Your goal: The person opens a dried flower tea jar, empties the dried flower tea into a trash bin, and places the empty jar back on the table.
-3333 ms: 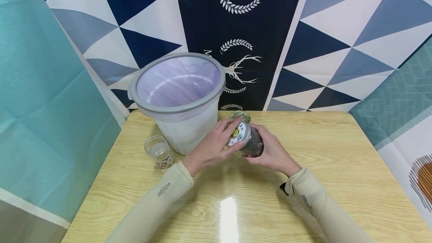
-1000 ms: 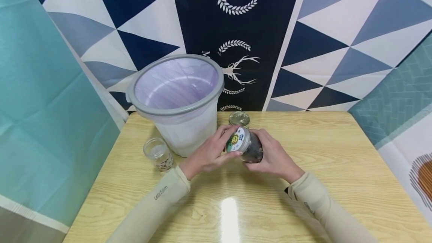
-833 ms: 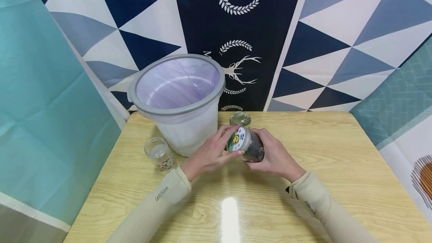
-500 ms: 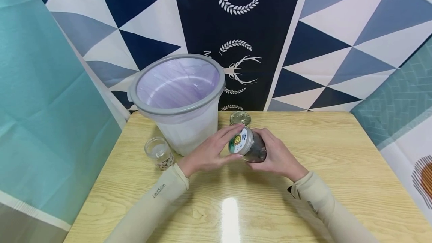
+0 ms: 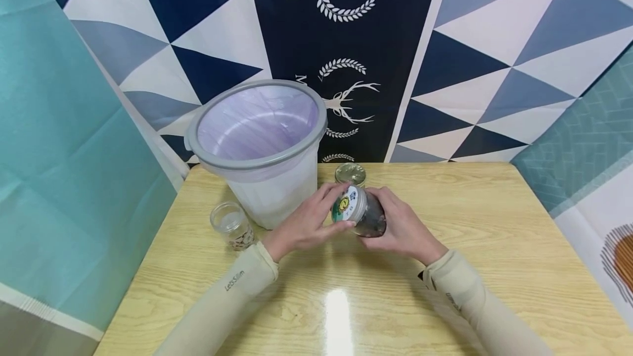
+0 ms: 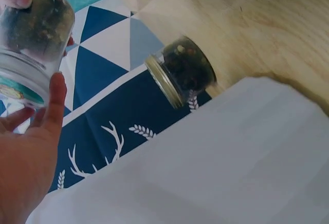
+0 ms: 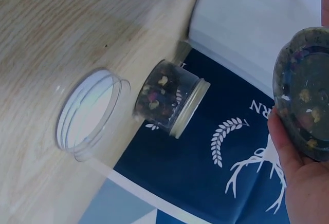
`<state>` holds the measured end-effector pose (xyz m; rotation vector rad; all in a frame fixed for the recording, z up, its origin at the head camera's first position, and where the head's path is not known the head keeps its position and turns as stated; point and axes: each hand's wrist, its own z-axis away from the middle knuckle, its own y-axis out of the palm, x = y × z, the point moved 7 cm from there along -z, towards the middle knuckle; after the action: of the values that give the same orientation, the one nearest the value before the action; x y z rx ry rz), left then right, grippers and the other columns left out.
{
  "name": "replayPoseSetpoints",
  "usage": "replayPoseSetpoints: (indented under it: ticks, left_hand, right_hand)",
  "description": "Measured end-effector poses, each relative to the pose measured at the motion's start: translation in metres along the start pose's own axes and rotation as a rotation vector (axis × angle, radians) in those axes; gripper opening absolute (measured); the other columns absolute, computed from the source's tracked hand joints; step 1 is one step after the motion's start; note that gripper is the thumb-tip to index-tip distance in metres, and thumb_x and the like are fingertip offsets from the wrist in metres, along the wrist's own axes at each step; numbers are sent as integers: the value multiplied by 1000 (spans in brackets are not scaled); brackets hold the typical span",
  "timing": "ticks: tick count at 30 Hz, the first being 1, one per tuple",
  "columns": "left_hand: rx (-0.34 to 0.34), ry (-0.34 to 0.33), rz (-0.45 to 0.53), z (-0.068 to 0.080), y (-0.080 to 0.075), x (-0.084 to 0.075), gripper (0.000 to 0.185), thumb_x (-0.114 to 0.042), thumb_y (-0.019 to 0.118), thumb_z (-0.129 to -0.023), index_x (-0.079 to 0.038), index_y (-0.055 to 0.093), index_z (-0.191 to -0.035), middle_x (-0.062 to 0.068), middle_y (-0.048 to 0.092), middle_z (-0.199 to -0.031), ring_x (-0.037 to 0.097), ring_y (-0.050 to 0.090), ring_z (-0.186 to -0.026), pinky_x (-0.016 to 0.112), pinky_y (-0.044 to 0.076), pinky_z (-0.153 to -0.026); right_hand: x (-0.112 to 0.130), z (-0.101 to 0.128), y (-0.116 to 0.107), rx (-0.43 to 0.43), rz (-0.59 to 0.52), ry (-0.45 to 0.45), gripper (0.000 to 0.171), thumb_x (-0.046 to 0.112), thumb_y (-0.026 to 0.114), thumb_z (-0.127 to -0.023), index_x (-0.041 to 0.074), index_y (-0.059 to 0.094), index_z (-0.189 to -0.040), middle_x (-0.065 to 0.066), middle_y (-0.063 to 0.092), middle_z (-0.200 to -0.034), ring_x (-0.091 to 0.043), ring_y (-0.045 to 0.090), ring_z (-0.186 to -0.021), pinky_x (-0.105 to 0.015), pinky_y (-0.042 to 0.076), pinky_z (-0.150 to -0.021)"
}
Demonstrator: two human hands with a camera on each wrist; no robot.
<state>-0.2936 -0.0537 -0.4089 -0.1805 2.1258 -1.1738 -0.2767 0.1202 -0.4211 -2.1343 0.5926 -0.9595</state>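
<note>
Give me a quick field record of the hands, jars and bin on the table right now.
left hand: fingers curled on the lid of the held jar
right hand: grips the held jar's body, tilted, above the table
held jar contents: dark, mixed bits
second lidded jar: stands behind the hands, beside the bin, untouched
open jar: no lid, a little at the bottom, left of the bin
bin: grey rim, purple liner, nothing visible inside

counter (image 5: 494, 246): glossy pale wood grain | held jar (image 5: 368, 217): clear, printed lid | bin (image 5: 257, 142): matt grey plastic rim, thin lilac liner | backdrop (image 5: 445, 43): printed cloth
</note>
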Motion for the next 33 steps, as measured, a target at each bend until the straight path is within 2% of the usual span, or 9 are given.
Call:
replayPoseSetpoints:
  ticks: [3, 5, 9, 12, 14, 17, 20, 30, 33]
  left_hand:
    - [-21, -25, 14, 0, 0, 1, 79, -45, 65, -98, -10, 33, -161, 10, 51, -142, 15, 60, -107, 33, 56, -92]
    - [-27, -38, 7, -1, -1, 2, 80, -47, 66, -97, -11, 34, -161, 9, 51, -143, 16, 61, -109, 34, 57, -93]
    - [-7, -30, -11, -1, -2, 2, 86, -48, 68, -95, -18, 27, -165, 8, 45, -157, 23, 56, -133, 44, 51, -109]
    - [21, 15, -27, -1, -3, -1, 88, -46, 69, -94, -23, 23, -166, 7, 36, -166, 26, 43, -148, 49, 41, -119]
    - [36, 48, -34, -1, -4, -4, 87, -45, 70, -95, -23, 24, -166, 6, 34, -167, 26, 39, -151, 49, 38, -121]
    - [49, 72, -41, 0, -5, -6, 84, -43, 69, -97, -23, 25, -166, 6, 35, -166, 26, 39, -151, 47, 38, -121]
    - [46, 65, -41, 0, -5, -6, 84, -43, 70, -97, -21, 26, -165, 8, 38, -163, 26, 43, -148, 46, 41, -119]
    - [-23, -17, 1, -2, -2, -1, 78, -44, 69, -96, -17, 35, -160, 9, 52, -145, 20, 61, -117, 39, 56, -98]
    - [-15, -21, -3, -1, -3, 0, 81, -46, 68, -96, -22, 30, -163, 7, 48, -153, 22, 59, -127, 42, 54, -104]
  right_hand:
    - [1, -1, -1, -4, 18, -7, 93, 35, 94, -63, 6, 51, -141, -7, 61, -120, -19, 63, -103, -42, 60, -85]
    - [1, -2, -1, -3, 23, -12, 93, 33, 94, -63, 5, 51, -140, -7, 61, -119, -19, 63, -103, -43, 60, -86]
    - [1, -2, -1, -2, 23, -15, 94, 32, 95, -62, 6, 51, -141, -7, 61, -120, -20, 64, -103, -44, 60, -86]
    - [1, -2, -2, 5, 19, -13, 95, 33, 95, -62, 7, 51, -141, -6, 61, -120, -20, 64, -104, -44, 60, -87]
    - [2, -2, -2, 9, 14, -11, 95, 33, 95, -62, 7, 50, -141, -6, 61, -120, -20, 64, -104, -44, 60, -87]
    - [1, -1, -2, 16, 7, -7, 95, 33, 96, -62, 7, 50, -141, -6, 61, -120, -20, 65, -104, -44, 60, -87]
    - [1, -1, -1, 18, 10, -10, 95, 33, 95, -61, 6, 50, -141, -6, 61, -119, -20, 64, -104, -43, 60, -87]
    - [6, -2, -4, -24, 128, -76, 95, 33, 95, -60, 1, 52, -138, -10, 61, -116, -21, 63, -98, -43, 60, -82]
    - [7, -3, -3, -22, 124, -79, 95, 33, 95, -60, 1, 52, -138, -9, 60, -115, -21, 64, -98, -43, 61, -82]
